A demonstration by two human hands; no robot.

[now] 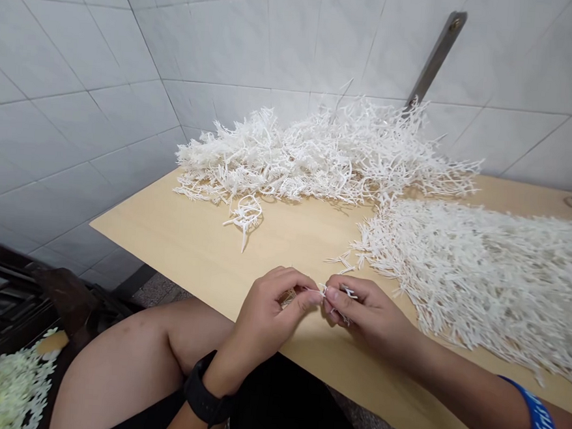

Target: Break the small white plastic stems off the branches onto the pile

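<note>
My left hand (272,308) and my right hand (364,315) meet over the near edge of a light wooden table (205,248). Both pinch a small white plastic sprig (332,295) between fingertips, its thin spikes sticking out between the fingers. A black watch sits on my left wrist, a blue band on my right. To the right lies a wide heap of white plastic sprigs (497,281), close to my right hand. At the back, against the tiled wall, lies a tangled pile of white plastic branches (319,155).
A single loose white branch (245,215) lies in front of the back pile. A grey metal bar (437,55) leans on the wall. Pale yellow pieces (2,387) fill a container at lower left beside my bare knee (154,342).
</note>
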